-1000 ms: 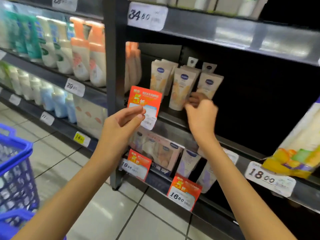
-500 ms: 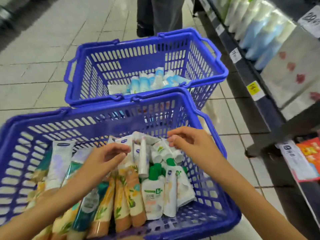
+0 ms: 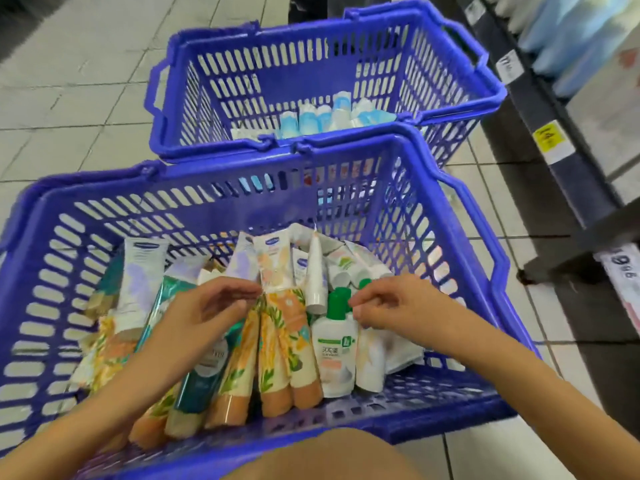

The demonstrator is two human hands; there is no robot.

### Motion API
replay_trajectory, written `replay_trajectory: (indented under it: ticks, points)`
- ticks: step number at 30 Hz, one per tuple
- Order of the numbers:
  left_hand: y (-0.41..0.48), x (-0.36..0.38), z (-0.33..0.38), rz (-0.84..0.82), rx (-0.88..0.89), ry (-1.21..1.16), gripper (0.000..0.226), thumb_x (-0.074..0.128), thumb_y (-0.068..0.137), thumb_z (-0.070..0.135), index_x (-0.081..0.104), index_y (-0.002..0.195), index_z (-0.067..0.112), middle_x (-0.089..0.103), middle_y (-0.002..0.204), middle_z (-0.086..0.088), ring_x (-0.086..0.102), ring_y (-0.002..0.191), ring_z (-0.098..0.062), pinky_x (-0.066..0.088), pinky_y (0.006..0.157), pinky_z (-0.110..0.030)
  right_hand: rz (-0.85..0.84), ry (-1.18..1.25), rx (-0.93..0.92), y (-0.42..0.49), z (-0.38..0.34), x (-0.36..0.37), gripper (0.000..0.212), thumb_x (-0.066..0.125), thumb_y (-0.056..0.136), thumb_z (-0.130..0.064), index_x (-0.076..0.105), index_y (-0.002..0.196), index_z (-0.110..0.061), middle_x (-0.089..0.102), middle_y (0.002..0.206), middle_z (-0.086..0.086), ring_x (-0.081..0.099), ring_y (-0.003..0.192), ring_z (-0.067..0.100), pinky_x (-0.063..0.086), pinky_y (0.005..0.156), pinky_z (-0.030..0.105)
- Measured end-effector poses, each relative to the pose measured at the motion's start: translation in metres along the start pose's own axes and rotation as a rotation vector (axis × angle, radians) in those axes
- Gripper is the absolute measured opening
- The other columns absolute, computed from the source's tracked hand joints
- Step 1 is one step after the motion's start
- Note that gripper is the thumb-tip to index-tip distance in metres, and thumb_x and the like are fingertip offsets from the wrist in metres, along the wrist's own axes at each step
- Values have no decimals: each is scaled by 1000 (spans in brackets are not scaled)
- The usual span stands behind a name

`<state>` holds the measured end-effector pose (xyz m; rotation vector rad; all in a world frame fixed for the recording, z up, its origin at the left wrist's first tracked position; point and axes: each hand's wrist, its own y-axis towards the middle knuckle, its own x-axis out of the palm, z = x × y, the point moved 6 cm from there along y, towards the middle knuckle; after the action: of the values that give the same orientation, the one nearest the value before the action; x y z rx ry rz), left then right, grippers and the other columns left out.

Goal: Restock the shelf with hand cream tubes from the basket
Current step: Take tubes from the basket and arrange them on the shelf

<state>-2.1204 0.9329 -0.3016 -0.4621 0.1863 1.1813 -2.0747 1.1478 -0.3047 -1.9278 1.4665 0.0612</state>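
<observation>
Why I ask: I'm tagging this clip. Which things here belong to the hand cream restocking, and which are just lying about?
Job in hand:
near basket
hand cream tubes in it
left hand and right hand, both over the tubes
shelf

Apparently just lying about:
far basket
blue-capped tubes in it
yellow price tag

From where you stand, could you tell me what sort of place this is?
Likely a shop aisle: a shelf with a yellow price tag, a blue basket of cream tubes, and a tiled floor.
</observation>
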Motion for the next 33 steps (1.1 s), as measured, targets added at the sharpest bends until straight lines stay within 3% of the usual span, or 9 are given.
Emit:
replay_trajectory:
  ticks: [4,6,8,12,17,22,26,30,33]
  points:
    - [-11,-7,-1,-26,-46,-44,24,54,84,-8,67,89,12,73,89,5,67,82,3,47,71,-2,-238,-86,110,11,3,36,30,61,86,-19,66,106,2,69,99,17,62,87,15,47,82,26]
    - [-27,-12,-11,-28,-112,-99,29,53,82,-14,67,85,11,74,86,5,68,79,1,48,71,-3,-302,-91,117,19,-2,61,23,63,83,-15,64,97,3,64,81,14,57,81,16,44,68,21]
    - [-42,-13,-22,-30,-189,-122,31,53,82,-15,66,85,12,74,84,4,68,80,-1,48,73,-3,-251,-190,106,31,-9,78,14,67,79,-15,58,84,-5,53,70,5,47,71,13,33,54,15]
    - [-51,-5,-26,-59,-254,-116,31,55,83,-9,62,95,19,67,99,7,62,94,-3,45,75,0,-123,-309,116,37,-18,91,35,70,77,-25,39,64,-15,46,73,3,51,75,21,35,53,29]
    - [-45,2,-24,-115,-240,-66,31,57,85,-3,60,104,21,65,106,5,59,103,-3,45,83,-6,-157,11,163,19,-7,77,46,70,74,-30,40,107,-21,57,90,-10,55,81,4,45,67,17]
    - [-36,37,-23,-247,-223,78,33,51,90,4,53,122,13,60,106,3,56,100,-4,42,84,-8,-42,456,323,-7,15,41,17,66,81,-30,59,91,-18,72,79,-4,67,72,9,52,63,24]
    - [-21,59,-18,-311,-160,338,19,45,92,9,50,91,27,60,107,-13,56,100,-24,41,84,-29,73,628,393,-22,32,20,39,70,76,-27,53,107,-12,65,88,17,59,73,25,53,63,29]
    - [-1,69,-19,-183,-180,575,33,41,94,4,40,125,-6,44,127,-28,49,108,-33,37,95,-38,67,757,340,-23,24,16,48,70,78,-10,40,115,-11,63,72,10,61,54,18,54,50,25]
    - [1,79,-15,-179,-186,878,43,44,94,8,27,130,-6,34,132,-25,43,111,-22,35,98,-35,75,713,262,-23,18,14,32,69,81,-17,49,106,-15,63,73,5,58,52,11,49,47,20]
